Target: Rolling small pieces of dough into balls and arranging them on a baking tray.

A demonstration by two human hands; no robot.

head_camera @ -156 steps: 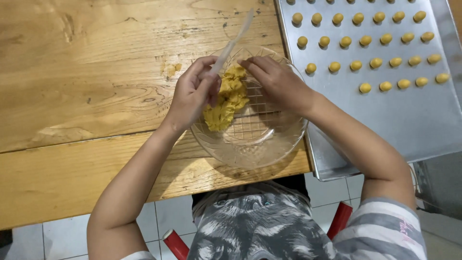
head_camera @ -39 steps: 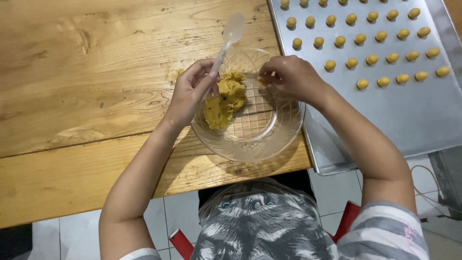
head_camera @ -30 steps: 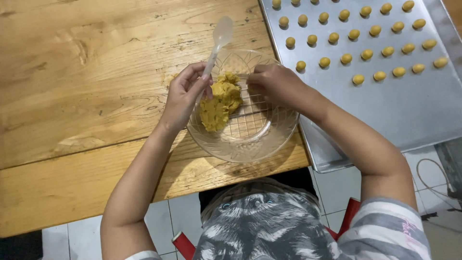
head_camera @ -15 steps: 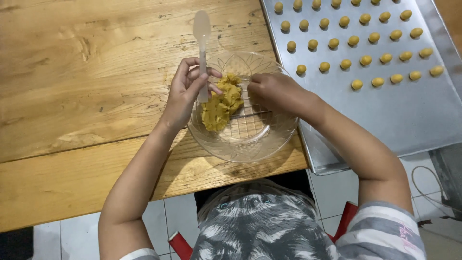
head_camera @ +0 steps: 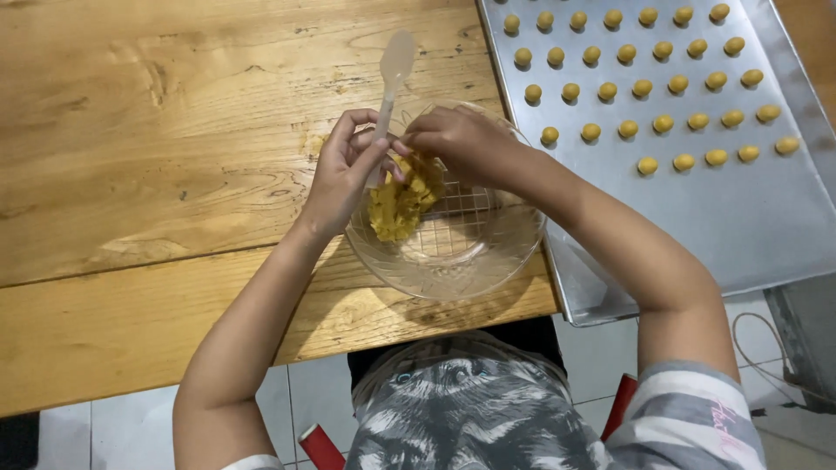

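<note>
Wooden planks make up the table [head_camera: 174, 130], with pale tiled floor showing below its near edge. Yellow dough [head_camera: 399, 204] lies heaped against the far left wall of a clear glass bowl [head_camera: 453, 252] that stands at the table's near edge, touching the metal baking tray [head_camera: 723, 226] on its right. Over the dough, the left hand [head_camera: 344, 174] is closed around the stem of a translucent plastic spoon [head_camera: 389, 87], whose bowl end points away over the wood. The right hand [head_camera: 461, 139] reaches in from the other side, its fingertips pinched down at the top of the dough heap beside the spoon; whether a piece is already between them cannot be told. Rows of small dough balls [head_camera: 644, 87] sit evenly spaced on the far part of the tray, the nearer part bare. Judging from those rows, pinching well here means taking a lump matching the balls already set, while the spoon holds the heap steady against the bowl wall
</note>
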